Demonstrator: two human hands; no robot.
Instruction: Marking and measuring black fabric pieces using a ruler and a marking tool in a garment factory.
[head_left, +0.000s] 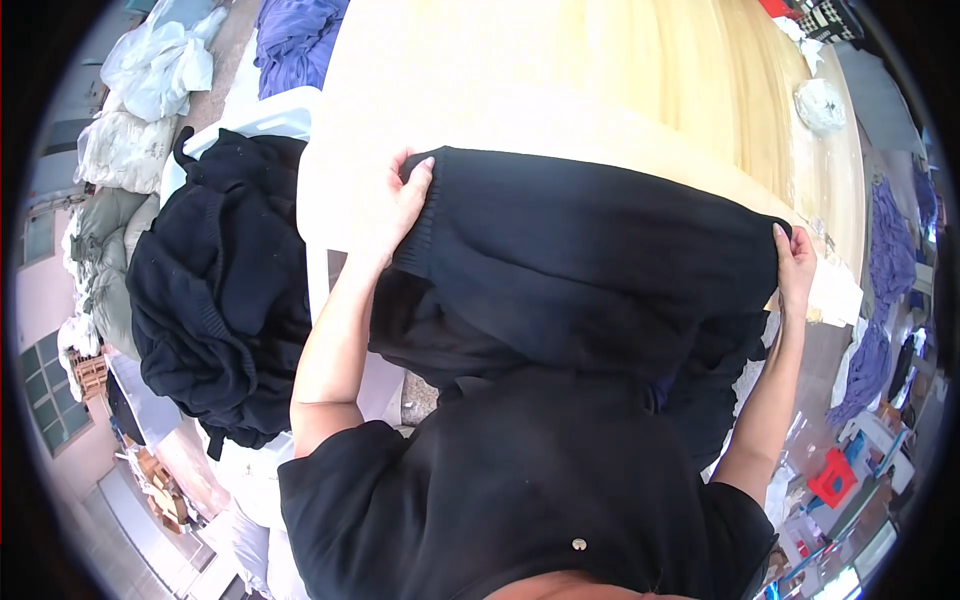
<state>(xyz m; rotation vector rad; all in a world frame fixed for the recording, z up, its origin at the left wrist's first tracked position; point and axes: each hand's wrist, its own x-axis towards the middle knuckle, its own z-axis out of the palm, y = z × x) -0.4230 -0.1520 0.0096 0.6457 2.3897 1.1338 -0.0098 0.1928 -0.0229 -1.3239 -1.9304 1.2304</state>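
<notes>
I hold a black knit garment (590,260) stretched between both hands over the near edge of a pale wooden table (560,80). My left hand (405,205) grips its ribbed left corner. The right corner is pinched in my right hand (795,265). The rest of the garment hangs down toward my body and hides the table edge beneath it.
A heap of black garments (225,290) lies in a white bin (265,120) to my left. Blue-purple cloth (295,40) and pale bags (150,70) sit beyond it. A crumpled white wad (822,105) lies on the table's far right. Purple clothes (885,250) pile at the right.
</notes>
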